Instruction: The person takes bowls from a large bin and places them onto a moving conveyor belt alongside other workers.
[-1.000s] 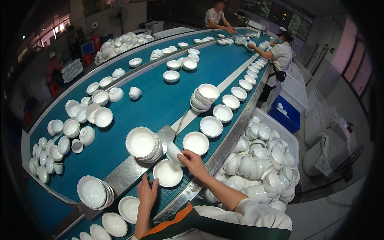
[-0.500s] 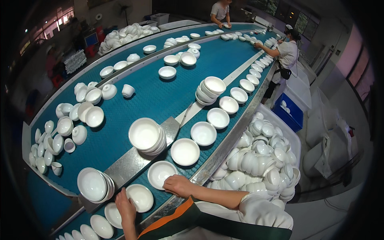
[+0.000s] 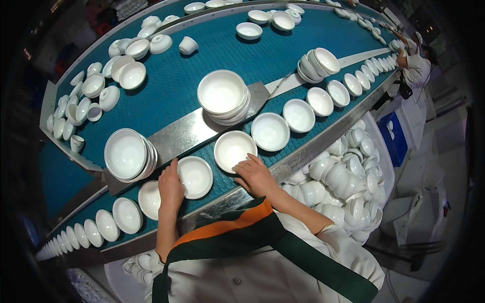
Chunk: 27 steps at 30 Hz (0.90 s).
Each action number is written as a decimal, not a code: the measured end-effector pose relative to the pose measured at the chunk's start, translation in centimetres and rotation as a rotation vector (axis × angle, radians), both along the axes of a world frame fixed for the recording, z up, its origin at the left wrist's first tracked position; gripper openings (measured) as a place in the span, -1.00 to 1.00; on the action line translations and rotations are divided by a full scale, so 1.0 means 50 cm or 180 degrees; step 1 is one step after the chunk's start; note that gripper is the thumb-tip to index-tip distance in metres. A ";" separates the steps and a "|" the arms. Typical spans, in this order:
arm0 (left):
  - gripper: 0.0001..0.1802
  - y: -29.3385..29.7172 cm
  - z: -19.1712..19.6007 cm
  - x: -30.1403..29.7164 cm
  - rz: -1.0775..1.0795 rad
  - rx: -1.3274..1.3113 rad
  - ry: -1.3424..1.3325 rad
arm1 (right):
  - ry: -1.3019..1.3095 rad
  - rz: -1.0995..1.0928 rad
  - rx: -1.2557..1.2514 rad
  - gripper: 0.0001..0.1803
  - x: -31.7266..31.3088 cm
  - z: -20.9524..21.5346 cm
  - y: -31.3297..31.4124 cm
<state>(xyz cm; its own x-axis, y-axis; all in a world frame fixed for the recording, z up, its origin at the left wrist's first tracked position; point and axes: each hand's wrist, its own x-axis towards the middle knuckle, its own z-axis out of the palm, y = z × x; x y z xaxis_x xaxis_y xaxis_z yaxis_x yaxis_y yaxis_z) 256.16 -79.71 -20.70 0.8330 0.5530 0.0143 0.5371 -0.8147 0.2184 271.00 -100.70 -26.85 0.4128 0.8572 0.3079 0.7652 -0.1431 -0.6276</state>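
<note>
My left hand (image 3: 171, 185) lies against the left rim of a round white bowl (image 3: 196, 177), its fingers stretched out. Another white bowl (image 3: 147, 200) is partly hidden behind that hand. My right hand (image 3: 256, 175) has its fingers bent over the near right rim of a white bowl (image 3: 233, 149); its thumb side is hard to make out. Both bowls stand upright in a row of bowls along the near strip of the blue belt. Beyond them, a stack of bowls (image 3: 221, 93) and a leaning stack (image 3: 126, 154) rest on the metal plate (image 3: 174, 134).
Loose bowls and cups (image 3: 94, 112) crowd the far left of the wide blue belt (image 3: 172, 86). A third stack (image 3: 323, 62) stands on the divider farther right. Right of me, a white bin (image 3: 386, 171) holds heaped bowls. A co-worker (image 3: 417, 68) stands at the far right.
The view has swung right and down, so the belt and stacks appear shifted. My hands remain beside the same two bowls; the right hand's fingers now reach farther over its bowl's rim.
</note>
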 end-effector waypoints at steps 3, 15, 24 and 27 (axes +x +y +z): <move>-0.49 -0.045 0.014 0.067 -0.0394 0.0169 -0.0564 | 0.0480 0.0165 0.0257 -0.69 0.016 0.017 -0.009; -0.70 -0.118 -0.046 0.168 -0.0119 0.0036 -0.0280 | 0.0668 -0.0486 0.0419 -0.75 0.178 0.025 -0.123; -0.49 -0.272 -0.042 0.340 -0.0419 -0.0137 -0.0589 | 0.1085 -0.0524 0.0655 -0.78 0.297 0.031 -0.153; -0.69 -0.269 -0.083 0.370 -0.0110 0.0192 -0.0361 | 0.0973 -0.0527 0.0627 -0.78 0.343 0.025 -0.184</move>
